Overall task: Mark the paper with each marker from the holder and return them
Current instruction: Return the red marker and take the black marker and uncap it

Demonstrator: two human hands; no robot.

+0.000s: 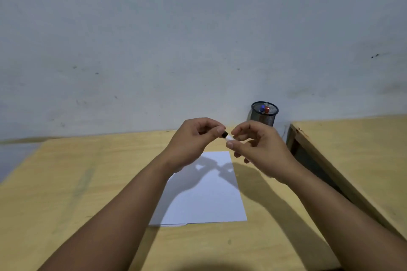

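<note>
Both hands are raised above the white paper (pixel 204 196) that lies flat on the wooden table (pixel 66 182). My left hand (pixel 193 138) pinches the black cap (pixel 224 134) of a marker. My right hand (pixel 259 149) grips the marker's white barrel (pixel 230 137); most of the barrel is hidden by the fingers. Cap and barrel meet between the two hands. A black mesh holder (pixel 264 114) stands at the back by the wall, with a blue-capped marker (pixel 262 108) and a red-capped marker (pixel 267 110) inside.
A second wooden table (pixel 352 160) stands to the right, with a dark gap (pixel 308 160) between it and mine. A grey-white wall (pixel 198 39) rises right behind the tables. The hands cast shadows on the paper.
</note>
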